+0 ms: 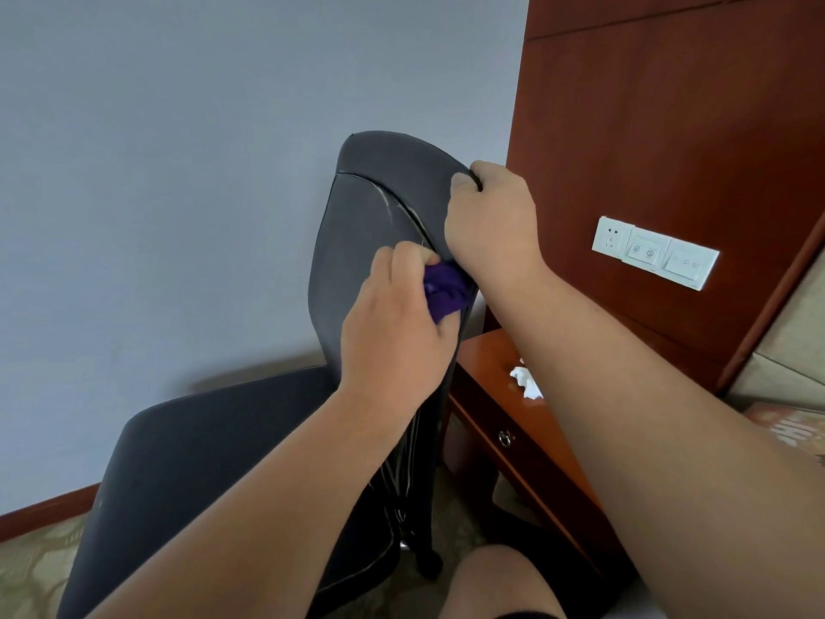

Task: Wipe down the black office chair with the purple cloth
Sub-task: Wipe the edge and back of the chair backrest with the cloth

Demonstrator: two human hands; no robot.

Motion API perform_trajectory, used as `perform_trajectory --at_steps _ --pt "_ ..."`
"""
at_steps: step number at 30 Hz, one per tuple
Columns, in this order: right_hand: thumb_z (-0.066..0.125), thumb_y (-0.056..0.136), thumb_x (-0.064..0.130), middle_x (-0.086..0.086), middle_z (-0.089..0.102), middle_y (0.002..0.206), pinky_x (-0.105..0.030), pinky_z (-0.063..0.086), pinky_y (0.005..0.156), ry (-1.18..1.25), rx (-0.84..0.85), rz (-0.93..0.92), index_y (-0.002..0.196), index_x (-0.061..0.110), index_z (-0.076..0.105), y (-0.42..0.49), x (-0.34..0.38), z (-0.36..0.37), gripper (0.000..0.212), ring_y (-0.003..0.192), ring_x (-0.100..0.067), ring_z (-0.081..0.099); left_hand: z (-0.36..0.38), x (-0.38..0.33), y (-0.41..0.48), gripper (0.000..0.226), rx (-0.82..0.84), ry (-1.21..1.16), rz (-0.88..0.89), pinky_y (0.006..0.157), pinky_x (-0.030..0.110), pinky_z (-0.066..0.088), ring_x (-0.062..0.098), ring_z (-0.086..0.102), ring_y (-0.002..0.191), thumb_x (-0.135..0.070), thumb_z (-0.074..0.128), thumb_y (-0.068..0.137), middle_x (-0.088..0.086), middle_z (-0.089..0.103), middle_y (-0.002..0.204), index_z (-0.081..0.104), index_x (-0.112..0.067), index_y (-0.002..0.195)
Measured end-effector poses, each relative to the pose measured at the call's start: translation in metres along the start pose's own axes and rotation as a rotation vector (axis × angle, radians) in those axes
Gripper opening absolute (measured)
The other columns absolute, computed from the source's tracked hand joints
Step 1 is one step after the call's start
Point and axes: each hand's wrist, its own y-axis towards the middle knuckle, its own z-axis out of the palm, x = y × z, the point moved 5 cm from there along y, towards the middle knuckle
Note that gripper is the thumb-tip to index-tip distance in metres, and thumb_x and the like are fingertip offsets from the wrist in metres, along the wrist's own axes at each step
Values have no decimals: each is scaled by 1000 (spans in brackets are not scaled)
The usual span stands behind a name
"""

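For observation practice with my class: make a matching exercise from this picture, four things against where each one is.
Things:
1. cloth
2. right hand
3. tissue
4. sockets

Places:
a. on the wooden panel
b. on the nightstand
c. in the left hand
d. gripping the top of the chair

Pairs: 1-c, 2-d, 3-b, 4-a

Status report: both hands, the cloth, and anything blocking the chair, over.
Left hand holds purple cloth against black chair backrest. Right hand grips backrest top edge. Wooden nightstand close beside chair, not blocking.
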Motion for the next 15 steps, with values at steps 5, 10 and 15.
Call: perform_trajectory --at_steps 5,10,15 --pt "43 101 12 4 34 66 -26 23 50 -4 26 2 66 16 28 0 -2 0 38 58 -13 28 7 26 -18 25 106 2 -187 59 27 47 11 57 78 -25 63 88 -9 52 101 43 -27 104" --pt "43 100 12 4 33 66 -25 25 49 -19 14 9 66 16 27 -1 0 -1 38 57 -14 28 5 37 -29 16 184 -83 -363 55 23 40 9 58 70 -25 59 89 -10 57 92 44 -29 93" --pt "43 99 11 4 33 66 -31 20 53 -23 -2 7 64 17 27 -4 4 0 39 57 -13 28 -9 3 4 20 78 -106 -208 55 27 42 9 55 73 -29 62 88 -11 54 91 44 -30 97"
